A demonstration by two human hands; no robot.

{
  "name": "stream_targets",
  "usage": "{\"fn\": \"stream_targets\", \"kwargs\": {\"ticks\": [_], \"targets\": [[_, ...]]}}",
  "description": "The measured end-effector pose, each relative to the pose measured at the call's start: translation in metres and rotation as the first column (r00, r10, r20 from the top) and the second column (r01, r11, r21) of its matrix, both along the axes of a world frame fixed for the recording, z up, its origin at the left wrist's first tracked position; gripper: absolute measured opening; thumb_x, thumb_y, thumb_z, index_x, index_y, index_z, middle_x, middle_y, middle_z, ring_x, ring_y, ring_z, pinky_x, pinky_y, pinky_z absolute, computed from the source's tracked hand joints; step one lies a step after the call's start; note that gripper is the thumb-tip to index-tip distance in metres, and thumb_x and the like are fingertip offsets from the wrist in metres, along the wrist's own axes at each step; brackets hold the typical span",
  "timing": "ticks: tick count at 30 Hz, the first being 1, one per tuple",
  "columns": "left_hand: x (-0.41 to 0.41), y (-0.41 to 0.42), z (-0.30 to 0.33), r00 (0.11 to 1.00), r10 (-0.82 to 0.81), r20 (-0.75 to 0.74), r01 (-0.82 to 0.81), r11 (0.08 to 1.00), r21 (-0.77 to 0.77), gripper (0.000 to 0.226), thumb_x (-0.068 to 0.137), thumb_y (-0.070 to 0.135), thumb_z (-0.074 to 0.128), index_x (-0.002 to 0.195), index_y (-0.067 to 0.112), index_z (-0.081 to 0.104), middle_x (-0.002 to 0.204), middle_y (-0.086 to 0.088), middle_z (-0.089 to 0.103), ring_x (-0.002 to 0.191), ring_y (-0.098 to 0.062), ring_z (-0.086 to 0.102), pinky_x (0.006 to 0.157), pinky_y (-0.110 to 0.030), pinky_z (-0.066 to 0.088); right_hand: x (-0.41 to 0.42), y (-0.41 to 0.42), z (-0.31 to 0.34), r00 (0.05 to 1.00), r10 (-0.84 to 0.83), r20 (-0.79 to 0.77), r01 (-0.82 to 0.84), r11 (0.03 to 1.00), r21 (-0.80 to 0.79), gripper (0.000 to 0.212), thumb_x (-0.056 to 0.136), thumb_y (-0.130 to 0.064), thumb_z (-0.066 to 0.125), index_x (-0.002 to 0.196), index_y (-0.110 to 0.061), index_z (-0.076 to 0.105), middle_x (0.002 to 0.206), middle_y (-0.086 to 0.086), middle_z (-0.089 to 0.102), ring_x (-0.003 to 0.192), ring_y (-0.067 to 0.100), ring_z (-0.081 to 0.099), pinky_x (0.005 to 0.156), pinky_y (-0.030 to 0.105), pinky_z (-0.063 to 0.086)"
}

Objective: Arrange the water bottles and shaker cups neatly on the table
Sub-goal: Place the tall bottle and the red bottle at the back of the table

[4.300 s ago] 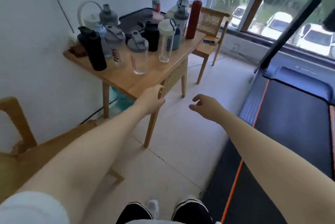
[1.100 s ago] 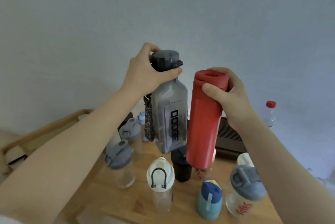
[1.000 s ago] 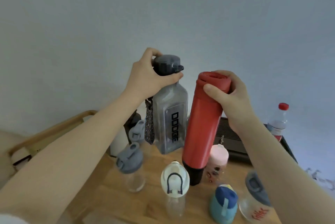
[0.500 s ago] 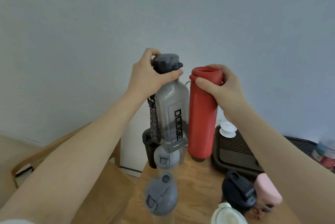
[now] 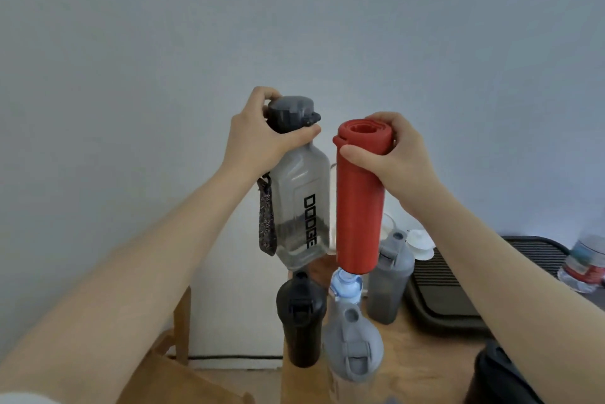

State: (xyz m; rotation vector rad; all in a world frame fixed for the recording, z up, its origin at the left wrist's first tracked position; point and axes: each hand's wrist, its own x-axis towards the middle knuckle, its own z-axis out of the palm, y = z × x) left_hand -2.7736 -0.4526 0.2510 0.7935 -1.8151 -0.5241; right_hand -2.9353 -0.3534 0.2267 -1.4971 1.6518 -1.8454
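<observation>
Left hand grips the dark cap of the grey bottle, fingers curled round it; bottle held in the air above the table, tilted, a patterned strap hanging at its left side. Right hand grips the top of the red bottle, fingers wrapped round it, bottle upright and raised just beside the grey one. Below stand a black shaker, a grey-lidded shaker, a smoky shaker and a dark tray.
</observation>
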Motion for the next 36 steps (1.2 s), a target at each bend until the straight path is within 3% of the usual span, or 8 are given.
{"fn": "stream_targets", "kwargs": {"ticks": [4, 14, 21, 26, 36], "targets": [[0.004, -0.034, -0.018, 0.999, -0.045, -0.025, 0.045, 0.999, 0.011, 0.059, 0.060, 0.040, 0.081, 0.105, 0.022, 0.047, 0.093, 0.003, 0.061, 0.084, -0.015, 0.059, 0.073, -0.026, 0.047, 0.005, -0.027, -0.006, 0.993, -0.108, -0.051, 0.111, 0.992, 0.060, 0.060, 0.061, -0.028, 0.084, 0.111, -0.023, 0.051, 0.107, -0.002, 0.063, 0.099, 0.016, 0.062, 0.089, 0.036, 0.053], [0.000, -0.085, -0.111, 0.965, -0.167, 0.202, 0.142, 0.981, 0.134, 0.063, 0.061, 0.038, 0.081, 0.107, 0.019, 0.041, 0.096, 0.003, 0.055, 0.086, -0.020, 0.058, 0.073, -0.033, 0.048, 0.000, -0.079, -0.048, 0.971, -0.225, -0.084, 0.238, 0.947, 0.215, 0.063, 0.061, -0.033, 0.084, 0.112, -0.018, 0.050, 0.107, -0.001, 0.060, 0.100, 0.018, 0.060, 0.089, 0.037, 0.053], [0.009, -0.086, -0.181, 0.943, -0.282, 0.174, 0.213, 0.918, 0.334, 0.063, 0.060, 0.028, 0.084, 0.106, 0.023, 0.041, 0.099, 0.003, 0.055, 0.086, -0.018, 0.056, 0.076, -0.030, 0.047, 0.007, -0.096, -0.090, 0.964, -0.226, -0.140, 0.259, 0.913, 0.314, 0.060, 0.063, -0.032, 0.082, 0.112, -0.016, 0.051, 0.089, -0.012, 0.056, 0.090, 0.013, 0.056, 0.079, 0.027, 0.049], [0.013, -0.090, -0.215, 0.907, -0.348, 0.236, 0.228, 0.879, 0.419, 0.071, 0.059, 0.025, 0.085, 0.115, 0.017, 0.042, 0.105, 0.003, 0.052, 0.098, -0.022, 0.057, 0.083, -0.032, 0.045, 0.012, -0.110, -0.120, 0.945, -0.157, -0.288, 0.272, 0.867, 0.417, 0.063, 0.064, -0.037, 0.080, 0.116, -0.016, 0.053, 0.107, -0.001, 0.062, 0.097, 0.015, 0.057, 0.083, 0.027, 0.045], [0.004, -0.090, -0.224, 0.901, -0.354, 0.249, 0.228, 0.877, 0.423, 0.070, 0.059, 0.034, 0.083, 0.113, 0.023, 0.040, 0.106, 0.011, 0.051, 0.095, -0.014, 0.051, 0.082, -0.036, 0.047, -0.002, -0.098, -0.169, 0.887, 0.018, -0.462, 0.286, 0.764, 0.578, 0.057, 0.064, -0.036, 0.081, 0.109, -0.011, 0.057, 0.099, 0.002, 0.063, 0.097, 0.021, 0.058, 0.084, 0.030, 0.043]]}}
